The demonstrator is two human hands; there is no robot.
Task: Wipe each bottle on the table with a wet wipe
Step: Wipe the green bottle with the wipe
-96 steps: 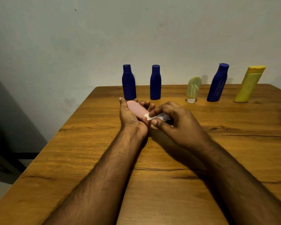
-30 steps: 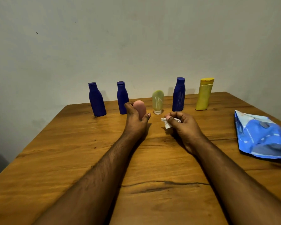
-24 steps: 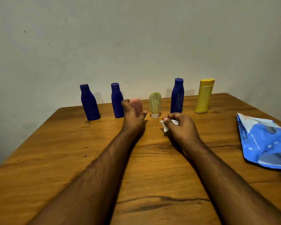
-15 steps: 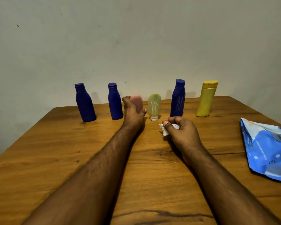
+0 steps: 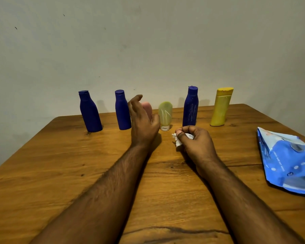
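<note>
A row of bottles stands along the far edge of the wooden table (image 5: 60, 164): two dark blue bottles (image 5: 90, 113) (image 5: 122, 111), a small pink bottle (image 5: 147, 108), a pale green tube (image 5: 165, 115) on its white cap, a third dark blue bottle (image 5: 190, 108) and a yellow bottle (image 5: 220, 108). My left hand (image 5: 143, 124) is right in front of the pink bottle, its fingers spread loose around it and no longer closed on it. My right hand (image 5: 195, 143) rests on the table and grips a crumpled white wet wipe (image 5: 176, 140).
A blue wet-wipe pack (image 5: 289, 161) lies flat at the right edge of the table. A plain grey wall rises directly behind the bottles. Bare wood lies between my forearms and the near edge.
My left hand carried the pink bottle from the table's middle to the row between a blue bottle and the green tube, then loosened its fingers. My right hand kept the wipe and stayed put.
</note>
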